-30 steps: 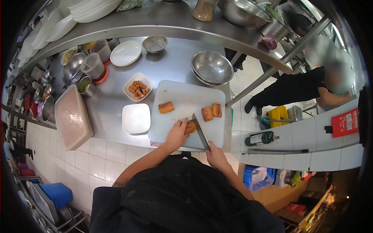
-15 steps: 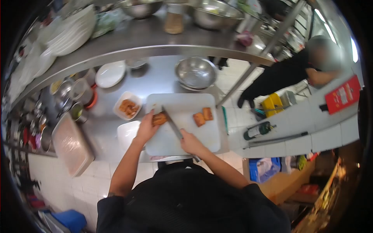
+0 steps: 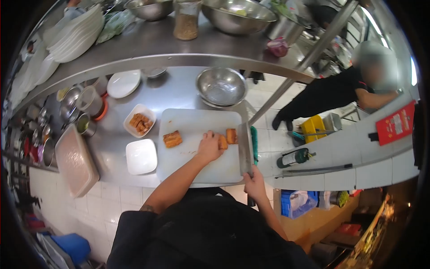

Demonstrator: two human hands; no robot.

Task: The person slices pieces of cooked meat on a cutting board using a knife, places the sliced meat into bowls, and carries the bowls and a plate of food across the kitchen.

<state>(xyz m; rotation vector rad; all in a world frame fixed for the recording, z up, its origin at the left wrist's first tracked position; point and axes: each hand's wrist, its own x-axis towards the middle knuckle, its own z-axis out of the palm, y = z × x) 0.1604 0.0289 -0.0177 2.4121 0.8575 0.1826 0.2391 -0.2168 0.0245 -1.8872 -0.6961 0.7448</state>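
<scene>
Three browned food pieces (image 3: 172, 140) show on the white cutting board (image 3: 192, 123): a left piece (image 3: 171, 139) well apart from the others, and a middle piece (image 3: 222, 142) and a right piece (image 3: 231, 136) close beside each other, near the board's right side. The left hand (image 3: 209, 145) reaches over the board with bent fingers at the middle piece, which shows from under its right side, partly covered; whether those fingers clamp it or merely rest against it, I cannot tell. The right piece lies just beyond, between that hand and the knife (image 3: 245, 148). At the board's near right corner the right hand (image 3: 255, 181) is closed around the knife's handle, the broad blade pointing away along the board's right edge. Left of the board, a square white bowl (image 3: 134, 110) holds smaller browned chunks (image 3: 140, 123), with a white dish (image 3: 141, 157) nearer the camera. Steel bowls (image 3: 221, 87) stand beyond the board on the steel table (image 3: 179, 89).
</scene>
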